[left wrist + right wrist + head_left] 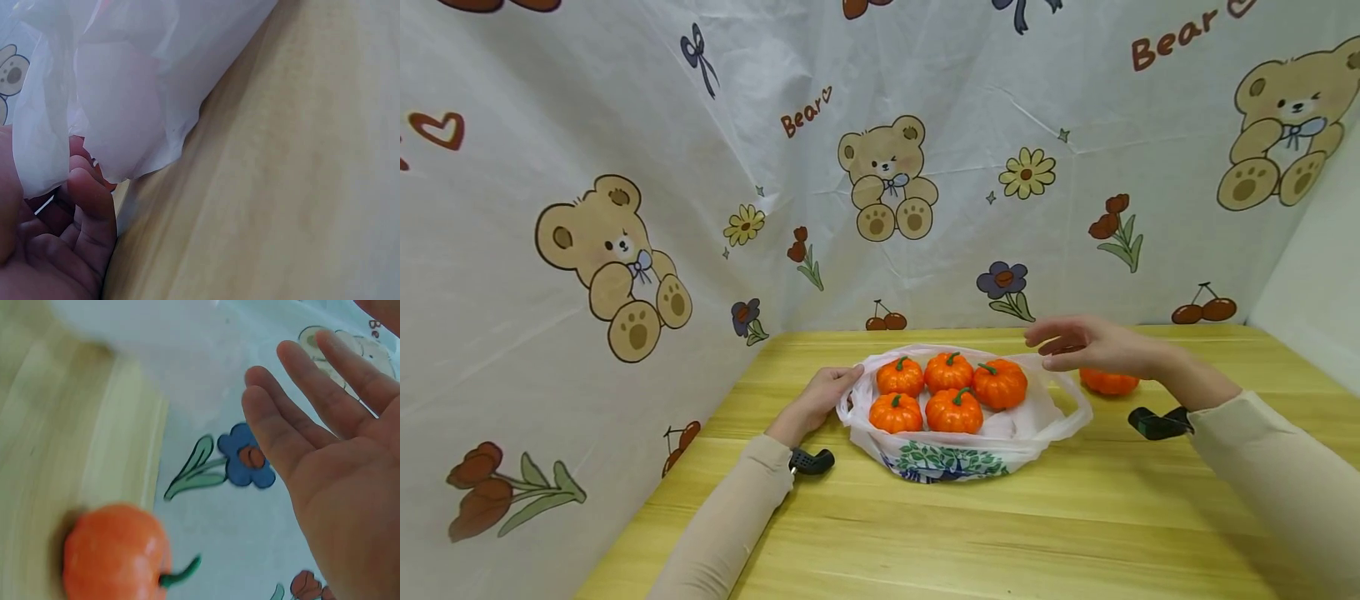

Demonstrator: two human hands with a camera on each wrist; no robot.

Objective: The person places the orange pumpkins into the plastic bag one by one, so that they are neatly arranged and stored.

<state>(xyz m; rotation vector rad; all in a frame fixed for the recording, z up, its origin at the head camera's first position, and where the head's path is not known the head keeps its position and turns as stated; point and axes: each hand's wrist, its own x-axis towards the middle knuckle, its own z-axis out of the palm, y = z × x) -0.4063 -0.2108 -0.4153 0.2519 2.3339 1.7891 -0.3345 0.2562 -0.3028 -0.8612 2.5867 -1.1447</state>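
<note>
A white plastic bag (880,442) with a printed green tree lies spread wide on the table. Several small orange pumpkins (953,411) with green stems sit inside it. At the bag's left side my left hand (820,400) pinches the rim by the handle; in the left wrist view the fingers (94,194) curl at the thin plastic. My right hand (1101,346) hovers above the bag's right side, fingers apart and holding nothing. Beneath and behind that hand, outside the bag, sits another pumpkin (1108,383), shown with its stem in the right wrist view.
The wooden table (970,542) runs back to a white cloth (955,275) printed with bears and flowers, which hangs behind and at the left. A white wall (1311,267) rises on the right. Black wrist devices (1159,423) sit on both forearms.
</note>
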